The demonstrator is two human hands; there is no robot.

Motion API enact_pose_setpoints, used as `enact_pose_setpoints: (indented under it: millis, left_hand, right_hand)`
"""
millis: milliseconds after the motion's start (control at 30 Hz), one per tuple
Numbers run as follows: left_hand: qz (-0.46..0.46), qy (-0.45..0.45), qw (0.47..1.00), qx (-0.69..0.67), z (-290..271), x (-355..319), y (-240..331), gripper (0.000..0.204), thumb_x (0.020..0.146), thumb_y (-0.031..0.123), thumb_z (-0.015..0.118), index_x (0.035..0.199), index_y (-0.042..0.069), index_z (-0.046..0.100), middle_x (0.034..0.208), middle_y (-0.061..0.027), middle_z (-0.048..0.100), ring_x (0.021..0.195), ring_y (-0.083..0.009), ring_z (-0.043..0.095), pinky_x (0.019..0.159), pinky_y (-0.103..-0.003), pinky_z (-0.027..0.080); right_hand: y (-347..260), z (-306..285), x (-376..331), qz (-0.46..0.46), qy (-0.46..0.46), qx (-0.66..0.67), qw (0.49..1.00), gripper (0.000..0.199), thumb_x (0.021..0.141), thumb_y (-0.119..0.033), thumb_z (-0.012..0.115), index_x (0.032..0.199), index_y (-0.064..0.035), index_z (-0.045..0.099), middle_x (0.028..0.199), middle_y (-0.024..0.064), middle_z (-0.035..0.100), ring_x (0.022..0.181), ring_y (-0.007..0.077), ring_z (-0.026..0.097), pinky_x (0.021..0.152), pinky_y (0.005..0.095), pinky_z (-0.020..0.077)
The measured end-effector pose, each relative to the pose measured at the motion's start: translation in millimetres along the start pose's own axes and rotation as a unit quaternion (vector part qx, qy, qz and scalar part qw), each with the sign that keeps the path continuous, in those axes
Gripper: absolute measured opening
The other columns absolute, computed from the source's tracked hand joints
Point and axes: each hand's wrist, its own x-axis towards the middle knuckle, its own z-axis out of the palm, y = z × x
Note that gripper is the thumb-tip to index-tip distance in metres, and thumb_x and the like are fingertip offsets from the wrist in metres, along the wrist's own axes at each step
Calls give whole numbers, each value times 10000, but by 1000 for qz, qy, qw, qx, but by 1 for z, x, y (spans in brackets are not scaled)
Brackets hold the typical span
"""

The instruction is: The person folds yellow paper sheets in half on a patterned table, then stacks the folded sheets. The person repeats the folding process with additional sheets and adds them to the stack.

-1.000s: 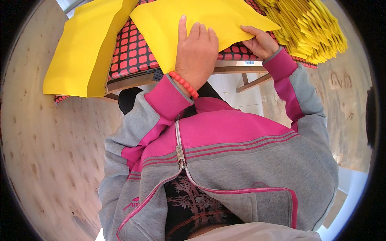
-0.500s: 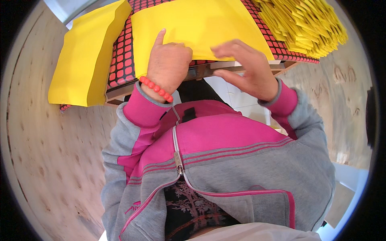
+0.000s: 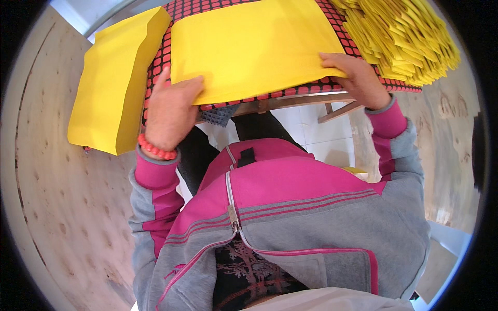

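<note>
A wide yellow sheet [image 3: 254, 52], paper or cloth I cannot tell, lies flat across the red-and-black checked table cover [image 3: 158, 58]. At its near left corner is my left hand [image 3: 171, 106], a red bead bracelet on the wrist. That hand's thumb rests over the sheet while the index finger stretches forward beside the sheet's left edge. My right hand [image 3: 360, 78] has the near right corner between its fingers and thumb. The sheet's near edge runs between both hands, slightly lifted on the right.
To the left stands a thick stack of yellow sheets [image 3: 106, 88], reaching over the table's edge. Piled at the far right are many folded yellow pieces [image 3: 404, 41]. Below the table show a wooden crossbar [image 3: 340, 110], white floor tiles [image 3: 321, 127] and a dark grey textured piece [image 3: 220, 115].
Both hands have moved apart, the left one leftward and nearer, the right one rightward onto the corner. My left hand has changed from a pointing finger to a spread thumb and finger.
</note>
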Motion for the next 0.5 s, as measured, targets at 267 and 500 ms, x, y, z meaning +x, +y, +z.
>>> enact_pose_setpoints:
  millis: [267,500]
  left_hand:
    - [-224,24,834,-503,18,4,-50,303,1005,132,653,1271,-13,669,1093,-50,743,1007,-133,672,1018,-327,484]
    - [-225,144,816,-512,38,23,-48,315,1047,158,593,1271,-58,646,1147,-63,721,1035,-117,632,937,-283,496]
  right_hand:
    - [42,-40,26,114,-105,156,975,279,981,-135,695,1222,0,664,1051,18,675,929,127,598,889,267,479]
    - [57,-15,42,142,22,267,953,346,1002,-234,669,1207,44,643,1022,22,706,923,114,624,833,296,512]
